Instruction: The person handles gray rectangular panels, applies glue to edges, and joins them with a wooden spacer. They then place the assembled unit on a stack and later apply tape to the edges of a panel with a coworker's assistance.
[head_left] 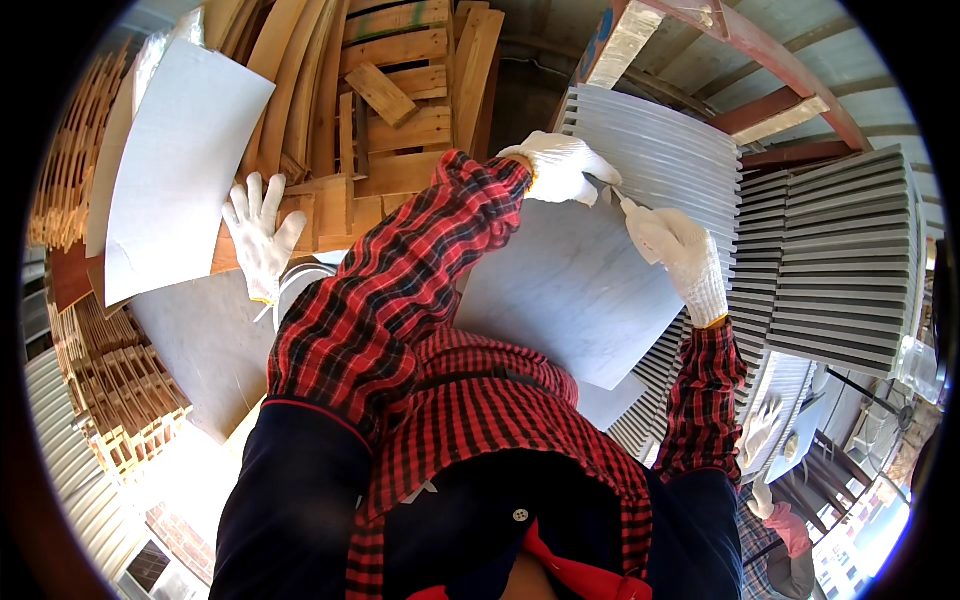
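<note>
A grey marble-patterned panel [570, 285] slopes in front of my body, its near end close to my checked apron. At its far edge is my left hand [560, 165], in a white knitted glove, with bent fingers closed on the panel's edge. My right hand [682, 250], gloved alike, rests over the right far corner. Its fingertips are pinched close to those of my left hand. A small pale bit [606, 195] shows between the fingertips, too small to name. Part of the far corner is hidden by the gloves.
Ribbed stacks of grey panels [850, 255] stand at the right, another stack [660, 140] beyond my hands. Wooden pallets [400, 140] and a pale sheet [180, 170] are at far left, beside a spread white glove [262, 228]. A co-worker [785, 535] is at lower right.
</note>
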